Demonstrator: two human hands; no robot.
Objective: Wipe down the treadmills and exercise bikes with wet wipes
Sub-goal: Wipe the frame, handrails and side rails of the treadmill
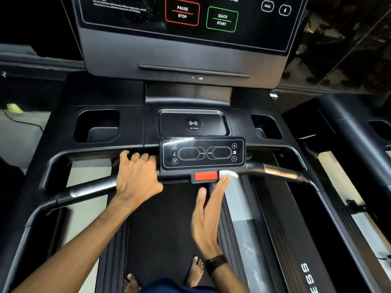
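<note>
I stand on a black treadmill (110,127) facing its console. My left hand (137,176) grips the front handlebar (88,190) just left of the small control panel (203,153). My right hand (209,216) has straight fingers whose tips press a white wet wipe (228,174) against the bar's front edge, right beside the red safety key (205,176). A dark watch sits on my right wrist.
The upper screen (190,24) shows PAUSE/STOP and QUICK START buttons. A charging pad (193,123) and two cup holders (97,125) lie below it. The belt (160,229) holds my bare feet. A second machine (349,134) stands at the right.
</note>
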